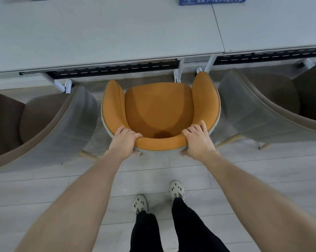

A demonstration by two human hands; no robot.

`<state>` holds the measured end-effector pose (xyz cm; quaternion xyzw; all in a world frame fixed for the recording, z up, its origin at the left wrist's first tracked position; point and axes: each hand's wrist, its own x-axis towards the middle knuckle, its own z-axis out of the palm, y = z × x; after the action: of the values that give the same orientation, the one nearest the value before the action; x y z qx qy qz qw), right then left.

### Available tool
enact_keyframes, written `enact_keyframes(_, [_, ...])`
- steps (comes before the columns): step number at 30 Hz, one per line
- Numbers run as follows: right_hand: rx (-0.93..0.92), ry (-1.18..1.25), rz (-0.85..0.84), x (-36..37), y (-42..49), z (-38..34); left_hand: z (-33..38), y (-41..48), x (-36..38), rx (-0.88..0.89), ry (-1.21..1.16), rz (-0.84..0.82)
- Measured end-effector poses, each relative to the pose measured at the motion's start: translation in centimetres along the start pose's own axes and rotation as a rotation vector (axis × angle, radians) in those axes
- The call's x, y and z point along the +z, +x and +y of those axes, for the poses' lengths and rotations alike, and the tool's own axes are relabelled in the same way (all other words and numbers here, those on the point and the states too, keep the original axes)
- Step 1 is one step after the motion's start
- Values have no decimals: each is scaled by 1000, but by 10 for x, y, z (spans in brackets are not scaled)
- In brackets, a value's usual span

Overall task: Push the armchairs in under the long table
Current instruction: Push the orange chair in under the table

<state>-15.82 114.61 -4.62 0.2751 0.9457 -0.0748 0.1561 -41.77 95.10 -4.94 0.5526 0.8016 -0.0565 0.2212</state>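
Note:
An orange armchair (pixel 159 110) with a grey outer shell stands in front of the long pale grey table (pixel 102 33), its seat fully outside the table edge. My left hand (pixel 125 140) grips the left part of the backrest rim, fingers curled over the top. My right hand (pixel 196 138) grips the right part of the same rim, thumb under the shell. The chair's right armrest tip lies close to a white table leg (pixel 178 73).
A brown armchair with grey shell (pixel 49 122) stands close on the left, another (pixel 273 104) close on the right. A blue sign (pixel 211 0) lies on the table's far edge. My feet (pixel 158 199) stand on pale plank floor behind the chair.

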Motion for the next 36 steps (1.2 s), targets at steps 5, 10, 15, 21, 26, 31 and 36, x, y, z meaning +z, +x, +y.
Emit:
enact_keyframes(5, [79, -7, -35, -1, -7, -20, -9, -8, 6, 14, 3, -44])
enact_keyframes(10, [97, 31, -49, 1, -7, -45, -30, -20, 9, 29, -6, -38])
enact_keyframes(15, [75, 59, -42, -4, 9, -40, -37, -8, 5, 14, -30, -57])
enact_keyframes(21, [55, 78, -26, -15, 26, -13, -32, 23, 0, 16, -20, -36])
enact_keyframes(26, [57, 68, -34, -16, 21, -4, -18, 23, 0, 6, -35, -46])
enact_keyframes(31, [67, 47, -22, -12, 20, -2, -14, 23, 1, 10, -42, -52])
enact_keyframes(36, [63, 30, -14, -13, 21, -3, -16, 24, 1, 8, -31, -51])
